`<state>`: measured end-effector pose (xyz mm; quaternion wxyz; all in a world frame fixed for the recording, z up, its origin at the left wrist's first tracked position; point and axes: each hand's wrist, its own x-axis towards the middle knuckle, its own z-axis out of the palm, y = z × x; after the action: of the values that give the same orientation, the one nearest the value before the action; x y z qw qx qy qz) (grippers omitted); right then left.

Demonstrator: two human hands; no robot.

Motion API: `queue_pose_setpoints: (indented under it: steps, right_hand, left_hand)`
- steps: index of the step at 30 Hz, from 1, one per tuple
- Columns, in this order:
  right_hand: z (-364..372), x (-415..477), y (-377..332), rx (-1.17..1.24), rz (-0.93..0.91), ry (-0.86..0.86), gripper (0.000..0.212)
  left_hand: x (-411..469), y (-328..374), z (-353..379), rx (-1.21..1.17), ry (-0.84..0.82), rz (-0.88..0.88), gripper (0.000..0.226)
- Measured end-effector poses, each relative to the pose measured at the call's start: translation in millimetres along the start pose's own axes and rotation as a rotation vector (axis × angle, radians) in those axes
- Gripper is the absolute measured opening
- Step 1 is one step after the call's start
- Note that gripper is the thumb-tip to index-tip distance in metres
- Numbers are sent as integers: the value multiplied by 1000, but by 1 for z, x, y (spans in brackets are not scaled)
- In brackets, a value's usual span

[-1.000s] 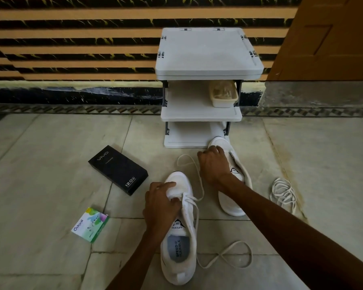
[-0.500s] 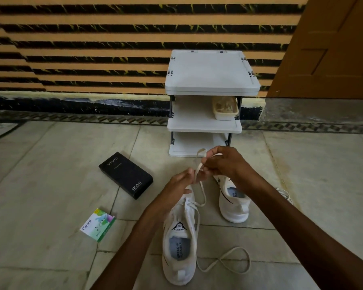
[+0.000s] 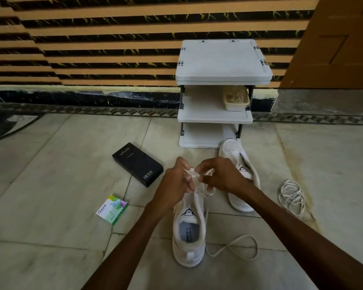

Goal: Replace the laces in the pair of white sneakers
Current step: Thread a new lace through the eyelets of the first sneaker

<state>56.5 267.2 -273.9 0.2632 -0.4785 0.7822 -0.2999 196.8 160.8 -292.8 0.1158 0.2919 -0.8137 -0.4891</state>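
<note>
A white three-shelf rack [image 3: 222,59] stands against the striped wall in the upper middle of the frame, with a brown door [image 3: 333,38] at the upper right. On the tiled floor [image 3: 50,164] left of centre lies a black box [image 3: 137,164], flat and closed. Below and left of it, well apart, is a small green-and-white carton [image 3: 112,209]. A loose coil of white lace [image 3: 291,195] lies at the right, near the far sneaker's heel but not touching it.

The near sneaker [image 3: 189,233] sits in the lower middle, heel toward the bottom edge. Both hands hang over its front end and hide its toe. The far sneaker [image 3: 232,149] lies just right of it, toe at the rack's bottom right corner. The right hand and forearm cover its middle.

The left hand [image 3: 174,185] has its fingers curled and pinches the lace [image 3: 194,174] at the fingertips. The right hand [image 3: 220,176] is curled the same way and pinches the same lace close beside it. Strands run from the hands down into the near sneaker. One tail loops on the floor to that sneaker's right.

A beige tub [image 3: 236,98] sits at the right end of the rack's middle shelf. It holds something pale, too blurred to name. The rack's top is bare.
</note>
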Motion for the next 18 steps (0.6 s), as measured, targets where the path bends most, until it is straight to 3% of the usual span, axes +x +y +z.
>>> queue_pose_setpoints:
  steps: [4,8,11,14,18]
  right_hand:
    - [16,2,-3,77,-60,49,6]
    - [27,3,0,3,-23,126,4]
    - [35,0,7,-23,33,96,9]
    - [45,-4,11,-67,47,64,7]
    - [60,-5,10,-175,21,62,11]
  left_hand:
    - [1,2,-6,-134,29,-103,7]
    - [0,-7,-7,117,63,-76,6]
    - [-5,-26,-9,363,-55,-191,30]
    - [-14,-41,0,432,-195,-290,53]
    - [-17,-50,6,260,-8,-297,13]
